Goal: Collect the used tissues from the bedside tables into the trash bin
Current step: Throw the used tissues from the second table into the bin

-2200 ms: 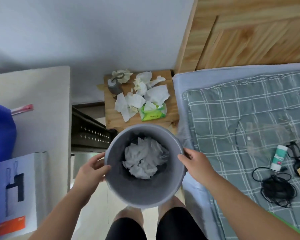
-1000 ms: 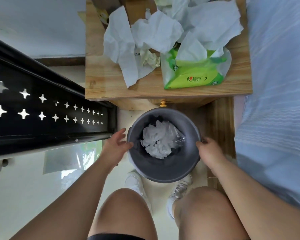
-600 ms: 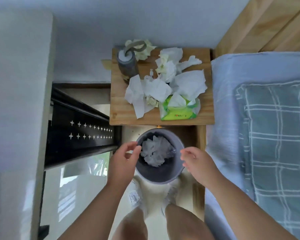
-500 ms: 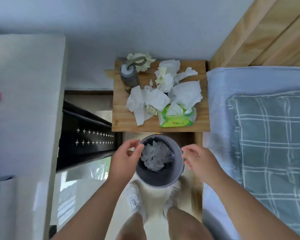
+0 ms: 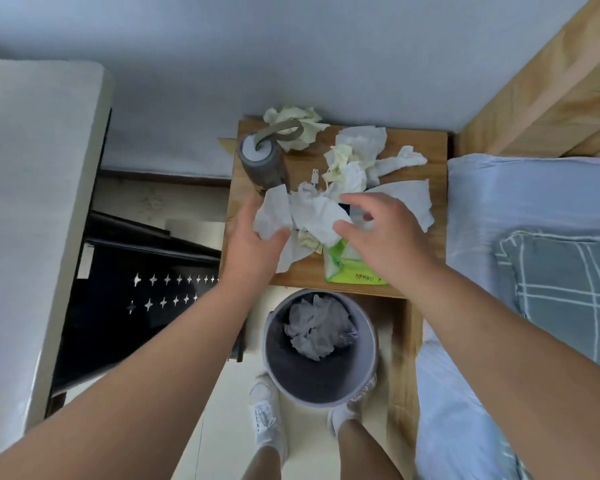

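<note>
Several crumpled white tissues [image 5: 314,214] lie in a heap on the wooden bedside table [image 5: 437,150], with yellowish ones [image 5: 293,128] at its back. My left hand [image 5: 253,244] is at the heap's left edge, its fingers hidden under a tissue and its thumb on top. Over the middle of the heap, my right hand [image 5: 378,233] hovers with fingers spread, its thumb touching a tissue. The grey trash bin [image 5: 269,344] stands on the floor below the table's front edge, between my feet, and holds crumpled tissues [image 5: 317,329].
A green tissue pack [image 5: 343,271] sits at the table's front, partly under my right hand. A grey bottle [image 5: 262,161] stands at the table's back left. The bed [image 5: 534,209] is on the right. A black perforated panel [image 5: 146,289] is on the left.
Both hands let go of the bin, which now stands on the floor, and moved up onto the tissue heap. My left hand has taken hold of a tissue's edge.
</note>
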